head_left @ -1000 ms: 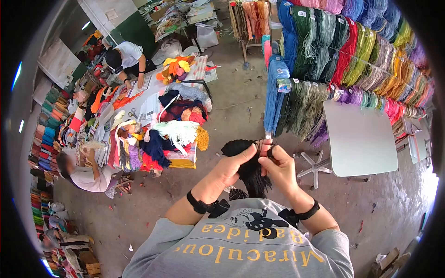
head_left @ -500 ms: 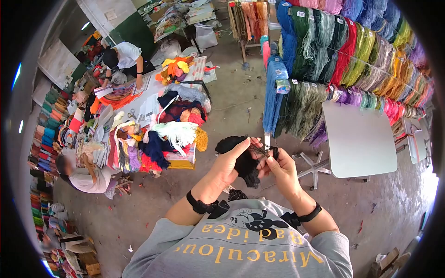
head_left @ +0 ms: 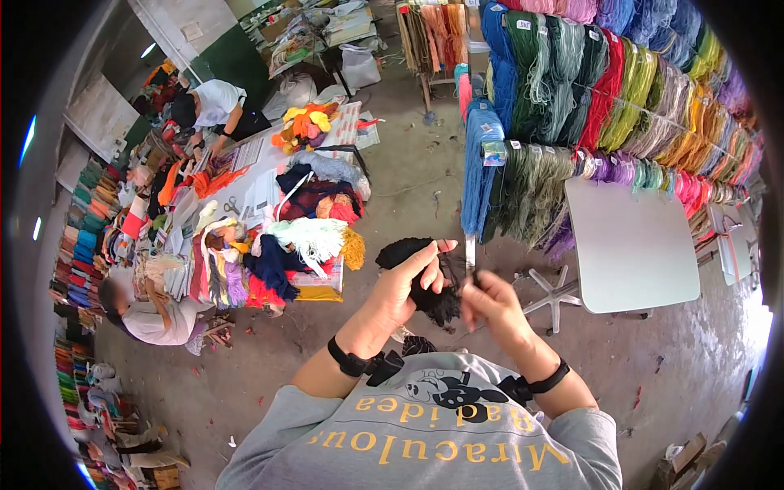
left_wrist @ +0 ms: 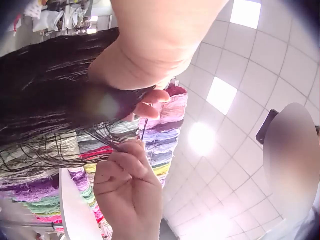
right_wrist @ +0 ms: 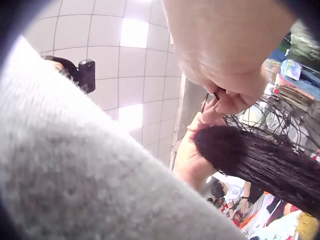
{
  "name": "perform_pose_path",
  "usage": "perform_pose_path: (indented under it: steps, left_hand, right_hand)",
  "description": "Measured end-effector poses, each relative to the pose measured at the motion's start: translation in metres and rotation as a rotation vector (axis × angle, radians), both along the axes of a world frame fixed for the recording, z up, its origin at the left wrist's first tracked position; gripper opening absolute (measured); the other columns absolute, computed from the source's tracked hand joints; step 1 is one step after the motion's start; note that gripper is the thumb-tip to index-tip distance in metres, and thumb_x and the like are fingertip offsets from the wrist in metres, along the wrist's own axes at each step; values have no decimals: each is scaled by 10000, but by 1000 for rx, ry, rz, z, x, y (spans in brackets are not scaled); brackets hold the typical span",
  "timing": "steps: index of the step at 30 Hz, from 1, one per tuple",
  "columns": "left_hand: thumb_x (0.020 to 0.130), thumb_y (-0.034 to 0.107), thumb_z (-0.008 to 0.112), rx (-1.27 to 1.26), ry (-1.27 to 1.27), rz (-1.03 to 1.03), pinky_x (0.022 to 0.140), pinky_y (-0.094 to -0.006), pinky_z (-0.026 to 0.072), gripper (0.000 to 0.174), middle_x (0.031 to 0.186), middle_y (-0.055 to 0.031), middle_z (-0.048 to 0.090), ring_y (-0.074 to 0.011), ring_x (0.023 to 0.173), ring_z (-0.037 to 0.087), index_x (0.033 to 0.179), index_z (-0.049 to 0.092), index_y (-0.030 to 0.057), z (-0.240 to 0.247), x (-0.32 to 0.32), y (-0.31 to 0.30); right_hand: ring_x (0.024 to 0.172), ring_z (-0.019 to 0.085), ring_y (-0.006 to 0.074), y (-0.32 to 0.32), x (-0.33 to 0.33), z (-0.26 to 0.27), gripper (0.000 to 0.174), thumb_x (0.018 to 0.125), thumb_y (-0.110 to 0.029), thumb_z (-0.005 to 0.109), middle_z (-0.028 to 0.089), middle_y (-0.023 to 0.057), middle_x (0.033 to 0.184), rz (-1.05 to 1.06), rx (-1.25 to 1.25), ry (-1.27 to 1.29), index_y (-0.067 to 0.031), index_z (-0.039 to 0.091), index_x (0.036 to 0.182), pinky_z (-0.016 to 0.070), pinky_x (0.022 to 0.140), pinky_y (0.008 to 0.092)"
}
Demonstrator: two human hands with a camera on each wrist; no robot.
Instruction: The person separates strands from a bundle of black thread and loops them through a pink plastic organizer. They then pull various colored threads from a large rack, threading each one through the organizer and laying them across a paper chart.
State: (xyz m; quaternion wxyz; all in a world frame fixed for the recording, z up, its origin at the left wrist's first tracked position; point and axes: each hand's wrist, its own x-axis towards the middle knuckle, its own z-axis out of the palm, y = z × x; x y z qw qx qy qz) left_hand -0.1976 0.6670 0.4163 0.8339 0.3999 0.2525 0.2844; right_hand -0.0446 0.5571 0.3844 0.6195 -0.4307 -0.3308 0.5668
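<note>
Black yarn (head_left: 439, 302) hangs from my left hand (head_left: 400, 287), whose thumb and fingers grip the bundle in the head view. Just to the right, my right hand (head_left: 494, 309) has its fingers curled in a pinch. In the left wrist view the right hand (left_wrist: 131, 187) pinches a few thin strands drawn out from the dark bundle (left_wrist: 55, 90). The right wrist view shows the thick black bundle (right_wrist: 260, 157) below the right hand (right_wrist: 225, 80), with loose loops of strand beside it. A thin dark thing lies between the hands; what it is, I cannot tell.
Racks of coloured yarn (head_left: 563, 73) stand at upper right, beside a pale board (head_left: 633, 245) and a wheeled chair base (head_left: 555, 298). At left a table holds yarn piles (head_left: 310, 237), scissors (head_left: 231, 204) and papers; one person leans over it, another sits nearby.
My right hand has moved slightly down and away from the left, its fingers now curled lower. The left hand has shifted a little left with the yarn. The person at the table has moved their arms.
</note>
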Motion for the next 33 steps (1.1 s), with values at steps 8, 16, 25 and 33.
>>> perform_pose_path:
  steps: [8, 16, 25, 33]
  left_hand:
    - [970, 402, 456, -111, -23, -4, 766, -300, 464, 448, 658, -19, 552, -149, 651, 554, 1027, 587, -22, -5, -1, -4]
    - [955, 324, 514, -36, 35, -150, 876, -364, 481, 374, 1255, -128, 562, -217, 1078, 565, 1147, 606, 16, 3, 9, -19]
    - [945, 290, 536, -126, -59, -29, 841, -366, 495, 338, 1157, -112, 607, -218, 1013, 595, 1123, 611, 12, -10, 12, -12]
    - [946, 290, 542, -24, 2, 153, 704, -301, 500, 346, 886, -56, 590, -98, 645, 501, 1124, 591, -2, -5, 12, -4]
  right_hand:
    - [649, 584, 155, 7, 3, 1, 229, 955, -210, 525, 600, 101, 838, -41, 348, 505, 6, 578, 899, 471, 595, 260]
    - [606, 564, 95, 12, -13, 1, 73, 851, 7, 628, 537, 36, 852, -172, 129, -288, 38, 604, 912, 443, 516, 221]
    - [621, 564, 98, 6, -6, 0, 68, 933, -74, 541, 561, 34, 787, -163, 136, -142, -7, 533, 943, 446, 585, 224]
    - [558, 559, 154, 2, 3, -5, 175, 984, -220, 462, 559, 71, 699, -93, 53, 74, -56, 451, 925, 474, 516, 249]
